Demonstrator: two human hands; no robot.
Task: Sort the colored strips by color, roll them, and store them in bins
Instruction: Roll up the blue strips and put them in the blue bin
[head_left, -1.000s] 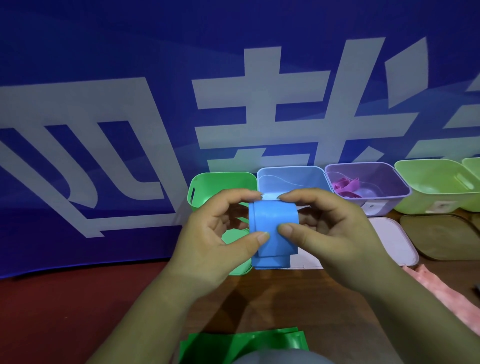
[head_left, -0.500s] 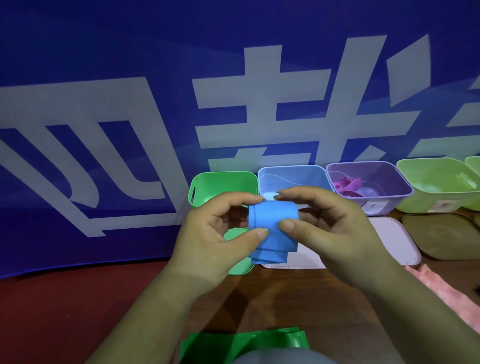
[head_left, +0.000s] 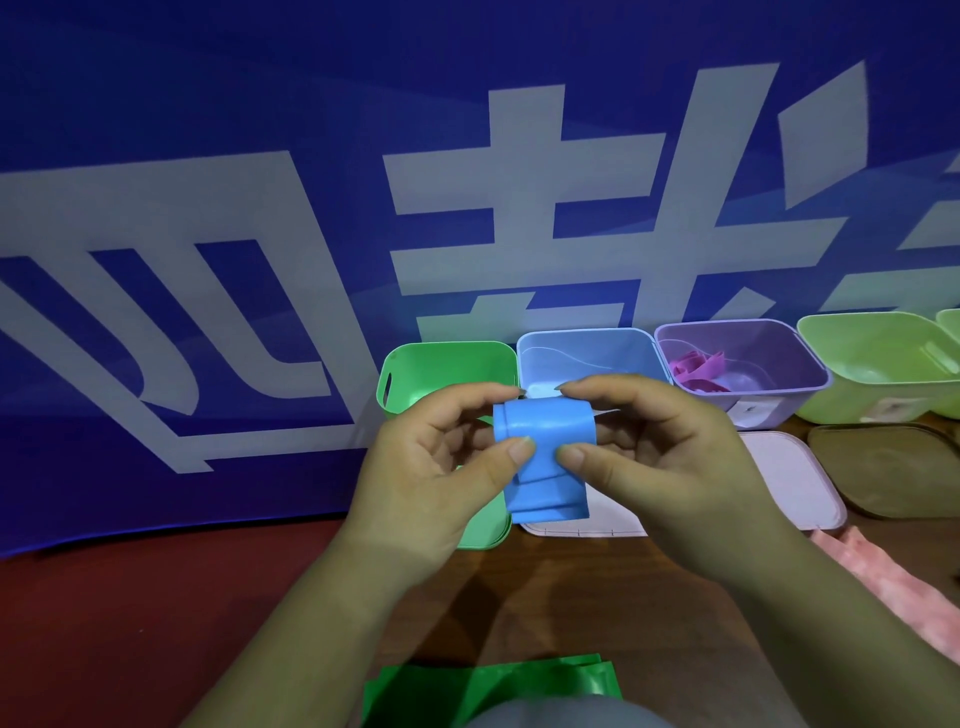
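Both hands hold a blue strip (head_left: 543, 452) in the air in front of the bins, its upper part wound into a roll and a short tail hanging below. My left hand (head_left: 441, 467) pinches the roll's left side between thumb and fingers. My right hand (head_left: 660, 457) pinches its right side the same way. Behind stand a green bin (head_left: 447, 364), a pale blue bin (head_left: 587, 353) and a purple bin (head_left: 748, 364) with pink strips (head_left: 696, 366) inside. Green strips (head_left: 488, 688) lie at the near table edge.
Light green bins (head_left: 878, 364) stand at the far right. Lids lie in front of the bins: green (head_left: 485, 530), white-pink (head_left: 779, 478) and brown (head_left: 893, 467). A pink cloth (head_left: 893, 587) lies at the right. A blue banner (head_left: 260, 208) rises behind the wooden table (head_left: 545, 597).
The hanging tail of the blue strip has grown shorter as the roll is wound up between my fingers. Both hands stay in nearly the same place.
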